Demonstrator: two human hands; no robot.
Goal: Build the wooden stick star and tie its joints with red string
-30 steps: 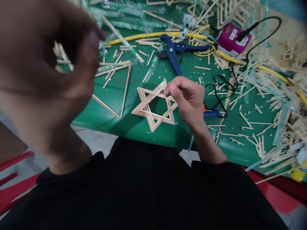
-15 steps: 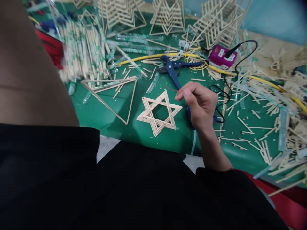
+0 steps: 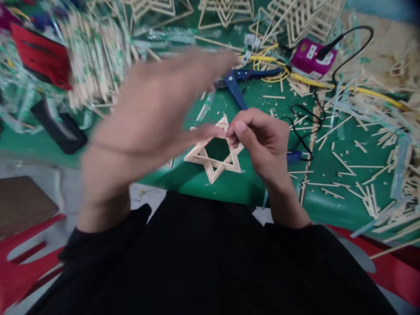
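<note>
My right hand is closed in a pinch on a thin red thread, at the upper right side of a six-pointed star made of pale wooden sticks. The star lies flat on the green tabletop. My left hand is smeared by motion, its fingers stretched out and spread from the thumb. The thumb reaches over the star's top, close to my right fingertips; whether it touches the thread, I cannot tell. Beyond the hands lies a blue-handled cutting tool. My left hand covers most of the stick triangle on the left.
Finished stick stars stand at the back. A bundle of wrapped sticks lies back left, near a red pouch. A purple power socket with a black cord sits back right. Cut stick pieces litter the right.
My left hand has swung in from the left to above the star, near my right hand. My right hand has shifted slightly left and down, keeping the red thread pinched.
</note>
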